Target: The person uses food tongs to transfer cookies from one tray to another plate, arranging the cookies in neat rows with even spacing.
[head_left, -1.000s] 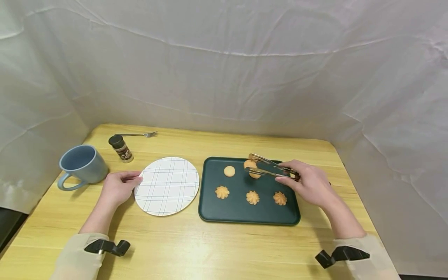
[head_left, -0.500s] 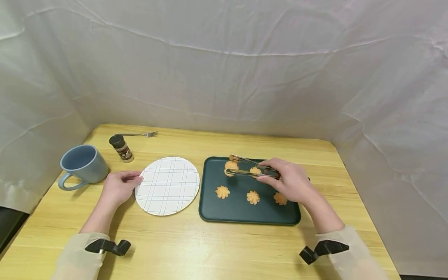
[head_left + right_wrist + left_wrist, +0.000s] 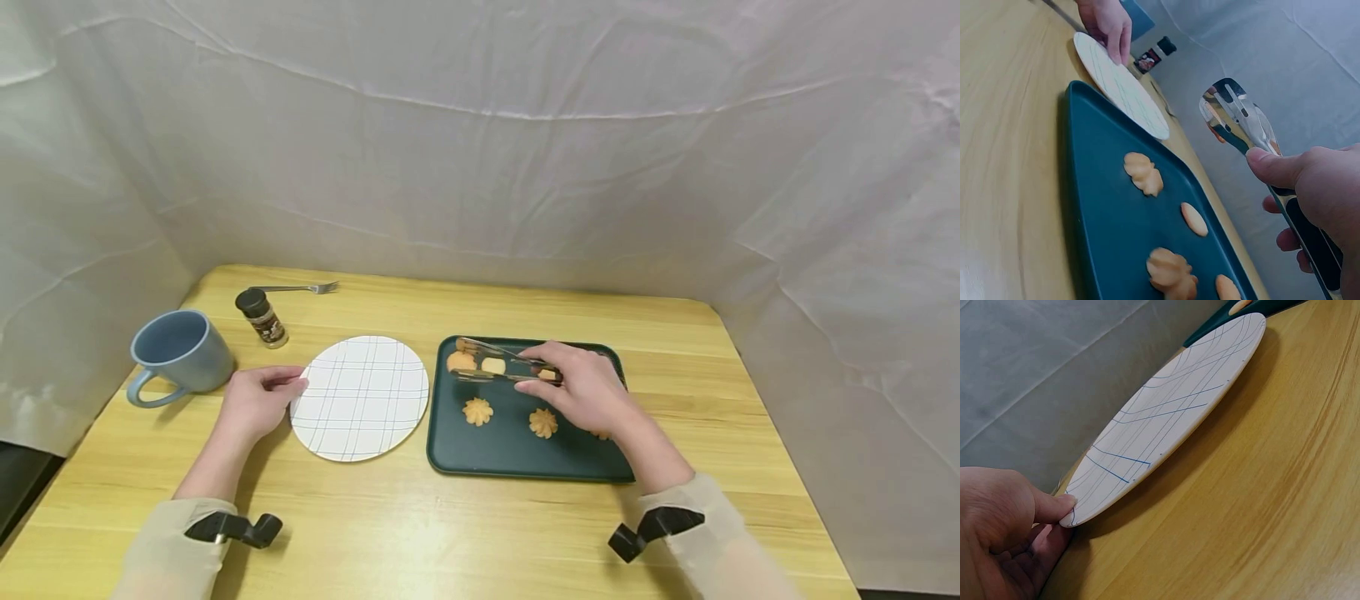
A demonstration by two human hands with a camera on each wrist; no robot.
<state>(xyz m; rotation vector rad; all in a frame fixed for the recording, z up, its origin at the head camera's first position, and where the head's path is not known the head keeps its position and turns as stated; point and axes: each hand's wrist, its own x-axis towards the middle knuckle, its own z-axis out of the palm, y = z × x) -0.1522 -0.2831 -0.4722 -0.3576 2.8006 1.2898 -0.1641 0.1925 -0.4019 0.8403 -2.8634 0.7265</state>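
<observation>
At the left, my left hand (image 3: 258, 404) pinches the rim of a round white plate (image 3: 360, 398) with blue check lines; in the left wrist view the thumb (image 3: 1054, 508) lies on top of the rim. My right hand (image 3: 581, 387) grips metal tongs (image 3: 1244, 119) with dark handles. Between the tongs' tips is an orange-brown cookie (image 3: 461, 362), above the left end of a dark green tray (image 3: 517, 462). Below on the tray lie a pale round cookie (image 3: 493, 366) and flower-shaped cookies (image 3: 477, 411). The hand and tongs partly hide other cookies.
A blue mug (image 3: 180, 352) stands left of the plate. Behind the plate are a black-capped spice jar (image 3: 262, 318) and a fork (image 3: 300, 288). Pale cloth (image 3: 480, 167) hangs along the table's back and sides.
My right hand has moved left across the tray, carrying the cookie in the tongs from the tray's back middle to its left end. My left hand stays on the plate's rim.
</observation>
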